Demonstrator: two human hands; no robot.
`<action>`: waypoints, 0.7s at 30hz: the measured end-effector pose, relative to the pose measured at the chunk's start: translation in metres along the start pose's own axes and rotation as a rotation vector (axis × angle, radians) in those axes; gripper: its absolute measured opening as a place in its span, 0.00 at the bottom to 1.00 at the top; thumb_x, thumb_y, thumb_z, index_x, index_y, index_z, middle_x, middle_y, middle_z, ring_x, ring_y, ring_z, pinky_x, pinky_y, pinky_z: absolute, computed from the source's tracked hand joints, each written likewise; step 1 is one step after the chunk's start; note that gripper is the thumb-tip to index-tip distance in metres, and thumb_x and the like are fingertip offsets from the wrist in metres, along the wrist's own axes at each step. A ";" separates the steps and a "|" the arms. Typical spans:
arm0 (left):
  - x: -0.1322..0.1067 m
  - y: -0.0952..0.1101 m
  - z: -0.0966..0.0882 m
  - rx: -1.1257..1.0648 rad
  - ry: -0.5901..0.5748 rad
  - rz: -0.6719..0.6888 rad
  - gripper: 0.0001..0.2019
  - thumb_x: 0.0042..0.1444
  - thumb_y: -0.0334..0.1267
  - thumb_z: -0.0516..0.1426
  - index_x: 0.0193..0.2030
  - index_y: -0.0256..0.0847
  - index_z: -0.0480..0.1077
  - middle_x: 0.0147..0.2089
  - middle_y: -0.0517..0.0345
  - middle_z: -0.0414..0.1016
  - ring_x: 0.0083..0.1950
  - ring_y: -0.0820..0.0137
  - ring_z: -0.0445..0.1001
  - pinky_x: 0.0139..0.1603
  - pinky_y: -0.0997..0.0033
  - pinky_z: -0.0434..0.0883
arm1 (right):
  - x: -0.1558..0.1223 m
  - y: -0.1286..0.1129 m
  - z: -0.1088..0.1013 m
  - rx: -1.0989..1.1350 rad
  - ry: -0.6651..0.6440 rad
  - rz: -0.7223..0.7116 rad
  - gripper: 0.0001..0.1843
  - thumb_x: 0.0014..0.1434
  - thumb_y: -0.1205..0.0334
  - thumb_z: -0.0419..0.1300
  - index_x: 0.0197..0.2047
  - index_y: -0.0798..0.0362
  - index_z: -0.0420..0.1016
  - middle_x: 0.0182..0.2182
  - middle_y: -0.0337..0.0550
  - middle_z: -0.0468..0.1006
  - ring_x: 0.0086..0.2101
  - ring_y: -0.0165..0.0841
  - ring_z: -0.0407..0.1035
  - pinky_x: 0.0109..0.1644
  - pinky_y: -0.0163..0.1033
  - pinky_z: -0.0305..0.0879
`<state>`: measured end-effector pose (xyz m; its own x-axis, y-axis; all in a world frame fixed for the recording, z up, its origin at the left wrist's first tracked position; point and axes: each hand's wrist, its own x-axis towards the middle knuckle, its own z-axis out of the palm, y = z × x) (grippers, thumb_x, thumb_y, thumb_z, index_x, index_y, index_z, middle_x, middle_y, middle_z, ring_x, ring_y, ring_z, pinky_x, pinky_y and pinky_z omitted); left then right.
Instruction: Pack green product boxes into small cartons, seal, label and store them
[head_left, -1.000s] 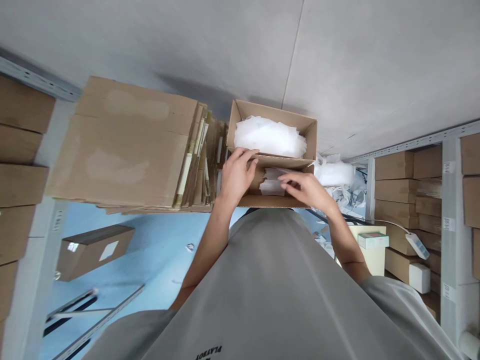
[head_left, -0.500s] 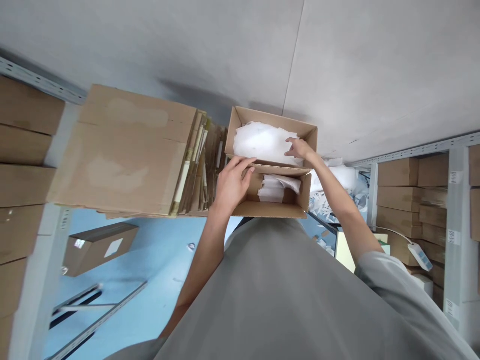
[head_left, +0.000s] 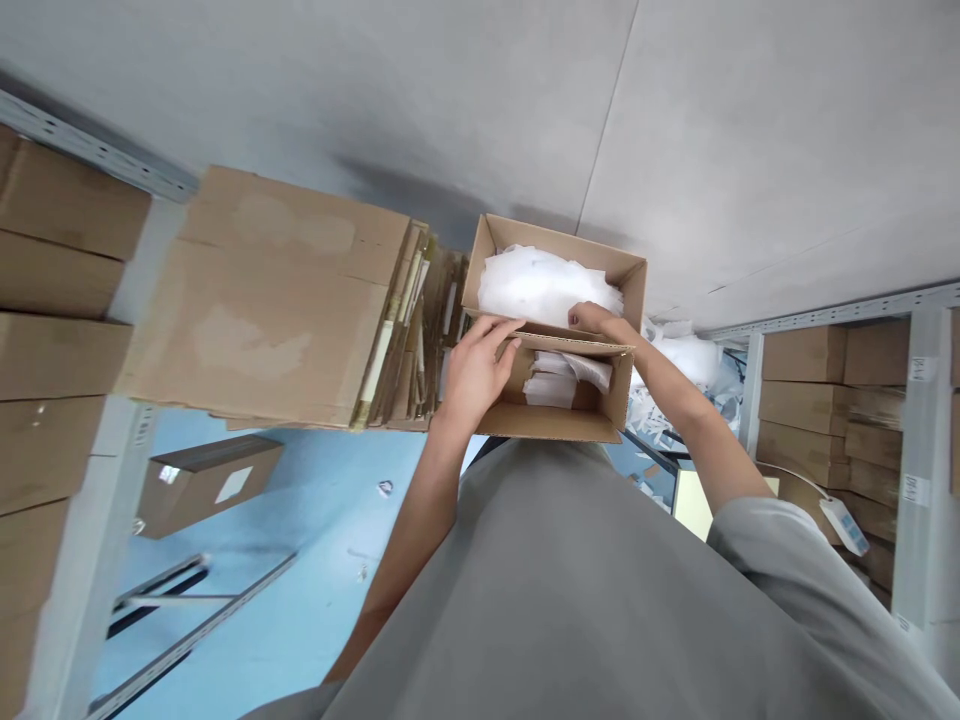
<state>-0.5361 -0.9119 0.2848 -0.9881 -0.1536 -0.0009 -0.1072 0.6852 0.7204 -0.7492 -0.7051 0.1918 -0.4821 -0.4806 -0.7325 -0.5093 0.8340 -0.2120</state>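
Observation:
Two open cardboard boxes stand one behind the other in front of my body. White sheets [head_left: 536,285] of thin, soft-looking material fill the far box [head_left: 622,262]. In the near box [head_left: 551,425] lies a small stack of white papers [head_left: 551,388], the top one curling up. My left hand [head_left: 478,368] straddles the walls where the boxes meet, its fingers on the far side and thumb on the near side. Inside the far box, my right hand [head_left: 594,318] is curled closed beside the white sheets; whatever its fingertips hold is hidden.
A thick stack of flattened cartons [head_left: 262,300] is to the left. White packing material [head_left: 686,358] lies beyond the boxes at right. Metal shelving with stacked cartons [head_left: 799,400] flanks both sides. A closed carton [head_left: 214,490] sits lower left near metal rails [head_left: 217,610].
My right hand has moved down toward the far box's near wall, and its fingers, extended before, have curled in. My left hand keeps its place at the walls. The whole view has shifted slightly.

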 end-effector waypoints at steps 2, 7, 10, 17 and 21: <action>0.000 0.000 0.000 -0.009 0.004 0.007 0.19 0.77 0.40 0.55 0.67 0.47 0.82 0.64 0.48 0.82 0.65 0.56 0.83 0.69 0.60 0.77 | -0.007 0.005 -0.012 0.083 0.121 -0.014 0.17 0.71 0.67 0.63 0.58 0.58 0.87 0.59 0.55 0.89 0.55 0.41 0.82 0.59 0.38 0.75; 0.000 -0.002 0.001 -0.020 0.009 0.019 0.19 0.77 0.39 0.55 0.67 0.47 0.82 0.63 0.48 0.82 0.64 0.56 0.83 0.69 0.59 0.77 | -0.060 0.004 -0.047 0.513 0.439 -0.145 0.12 0.67 0.69 0.59 0.47 0.59 0.85 0.45 0.52 0.89 0.44 0.40 0.84 0.52 0.40 0.78; 0.001 -0.003 0.003 -0.017 0.015 0.019 0.19 0.76 0.39 0.55 0.67 0.46 0.82 0.62 0.48 0.82 0.62 0.55 0.83 0.67 0.58 0.78 | -0.123 -0.019 -0.051 0.579 0.612 -0.250 0.11 0.63 0.67 0.62 0.46 0.55 0.84 0.44 0.46 0.87 0.45 0.42 0.82 0.51 0.42 0.79; 0.001 0.000 0.007 -0.019 0.039 -0.011 0.19 0.74 0.35 0.57 0.66 0.46 0.82 0.63 0.48 0.82 0.63 0.55 0.83 0.67 0.59 0.78 | -0.221 -0.083 -0.011 0.212 0.493 -0.426 0.07 0.60 0.70 0.64 0.39 0.49 0.81 0.47 0.48 0.87 0.51 0.47 0.80 0.56 0.45 0.74; 0.002 -0.001 0.006 -0.015 0.031 0.002 0.20 0.74 0.35 0.57 0.67 0.45 0.82 0.63 0.48 0.82 0.63 0.54 0.83 0.68 0.58 0.78 | -0.198 -0.101 0.015 0.109 0.131 -0.374 0.06 0.64 0.70 0.67 0.42 0.50 0.84 0.44 0.44 0.90 0.46 0.42 0.84 0.49 0.40 0.71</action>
<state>-0.5382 -0.9087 0.2801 -0.9844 -0.1744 0.0223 -0.1030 0.6748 0.7308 -0.5913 -0.6903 0.3485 -0.3683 -0.7808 -0.5047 -0.5915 0.6156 -0.5207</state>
